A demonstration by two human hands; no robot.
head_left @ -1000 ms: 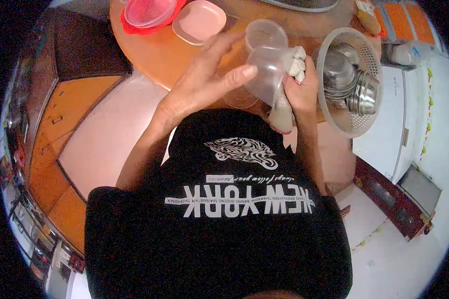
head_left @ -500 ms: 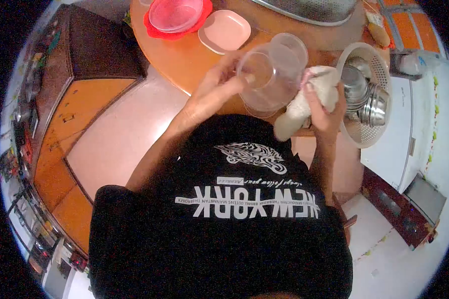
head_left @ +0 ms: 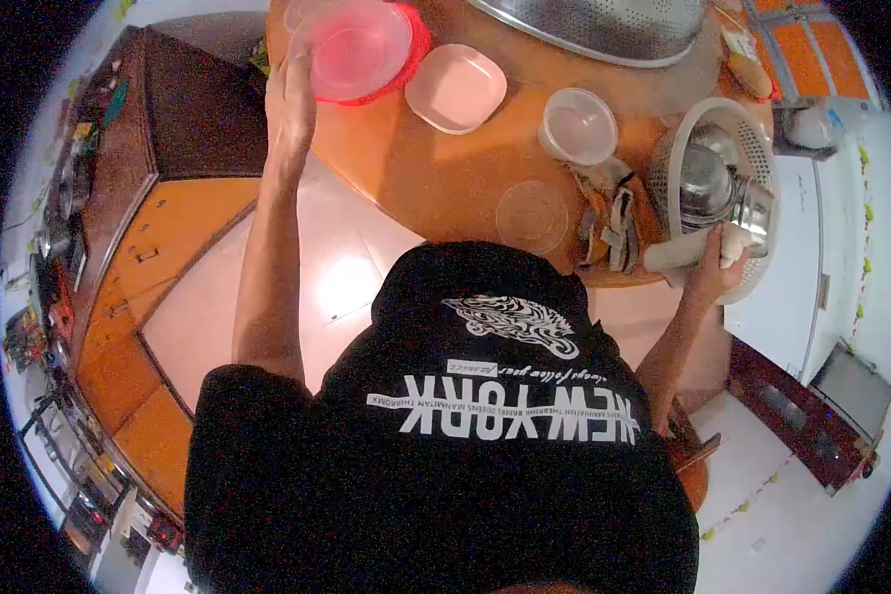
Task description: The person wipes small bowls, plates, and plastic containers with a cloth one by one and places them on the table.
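My left hand (head_left: 292, 99) is at the table's far left, its fingers closed at the side of a clear plastic bowl (head_left: 371, 49). That bowl sits over a red basket (head_left: 413, 59), whose scalloped edge shows around it. My right hand (head_left: 713, 269) grips a bunched whitish cloth (head_left: 675, 253) at the near rim of a pale colander (head_left: 668, 168). Inside the colander lie several shiny metal bowls (head_left: 705, 183). Another clear plastic container (head_left: 577, 127) and a flat, round clear plastic piece (head_left: 533, 218) rest on the table between my hands.
A pink square plate (head_left: 455, 89) lies beside the red basket on the round wooden table (head_left: 396, 158). A large perforated metal basin (head_left: 604, 35) stands at the back. Crumpled patterned cloth (head_left: 614, 223) lies left of the colander. Wooden furniture (head_left: 198, 228) is on the left.
My left hand has carried the clear bowl from in front of my chest to the red basket at the left. My right hand has moved right with the cloth, to the colander's near edge.
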